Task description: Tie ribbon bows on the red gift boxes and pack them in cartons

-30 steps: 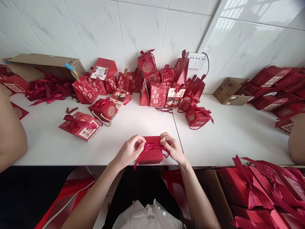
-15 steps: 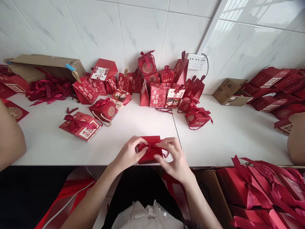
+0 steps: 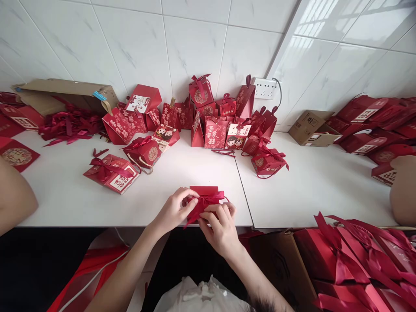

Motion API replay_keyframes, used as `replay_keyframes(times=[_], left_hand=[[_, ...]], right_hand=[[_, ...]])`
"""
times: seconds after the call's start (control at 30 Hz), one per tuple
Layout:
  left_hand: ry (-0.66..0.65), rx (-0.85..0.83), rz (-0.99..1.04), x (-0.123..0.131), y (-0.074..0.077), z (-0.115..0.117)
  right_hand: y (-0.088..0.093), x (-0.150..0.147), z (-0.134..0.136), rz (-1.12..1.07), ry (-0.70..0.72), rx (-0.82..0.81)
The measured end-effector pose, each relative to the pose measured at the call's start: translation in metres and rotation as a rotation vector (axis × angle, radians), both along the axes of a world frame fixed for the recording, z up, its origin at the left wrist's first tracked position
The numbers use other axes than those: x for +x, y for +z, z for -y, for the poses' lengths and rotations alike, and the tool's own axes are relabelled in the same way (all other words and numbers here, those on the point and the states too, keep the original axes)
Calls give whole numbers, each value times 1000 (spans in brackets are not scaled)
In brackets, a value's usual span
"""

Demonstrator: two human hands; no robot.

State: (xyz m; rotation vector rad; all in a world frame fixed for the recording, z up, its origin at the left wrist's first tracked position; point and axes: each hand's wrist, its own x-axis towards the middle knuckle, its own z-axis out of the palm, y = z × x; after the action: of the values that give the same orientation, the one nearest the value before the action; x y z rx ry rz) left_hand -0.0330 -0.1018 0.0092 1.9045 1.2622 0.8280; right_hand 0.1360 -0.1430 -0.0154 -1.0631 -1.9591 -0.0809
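Note:
A small red gift box (image 3: 204,193) with a dark red ribbon (image 3: 208,200) lies at the near edge of the white table (image 3: 182,173). My left hand (image 3: 173,210) pinches the ribbon at the box's left side, fingers closed. My right hand (image 3: 219,227) covers the front of the box from below, its fingers curled over the ribbon's knot. The lower half of the box is hidden behind both hands.
Many red gift boxes (image 3: 216,132) crowd the back of the table, with a loose ribbon pile (image 3: 69,125) and a cardboard box (image 3: 65,93) at left. A power strip (image 3: 264,88) sits on the wall. Other people's arms (image 3: 14,197) show at both edges. Beribboned boxes (image 3: 357,260) fill a carton at lower right.
My right hand has moved from the box's right end round to its front, over the knot. The left hand stayed at the left side. The view tilted slightly.

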Motion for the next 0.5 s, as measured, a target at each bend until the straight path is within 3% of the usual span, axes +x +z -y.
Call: replay_keyframes(times=[0.13, 0.27, 0.4, 0.5], left_hand=[[46, -18, 1, 3, -1, 0], [37, 152, -112, 5, 5, -2], [5, 267, -199, 6, 11, -7], [-112, 245, -229, 7, 12, -13]], right_hand=[[-5, -13, 4, -99, -117, 2], [-3, -20, 7, -76, -113, -11], [4, -4, 11, -63, -2, 1], [8, 19, 10, -178, -66, -19]])
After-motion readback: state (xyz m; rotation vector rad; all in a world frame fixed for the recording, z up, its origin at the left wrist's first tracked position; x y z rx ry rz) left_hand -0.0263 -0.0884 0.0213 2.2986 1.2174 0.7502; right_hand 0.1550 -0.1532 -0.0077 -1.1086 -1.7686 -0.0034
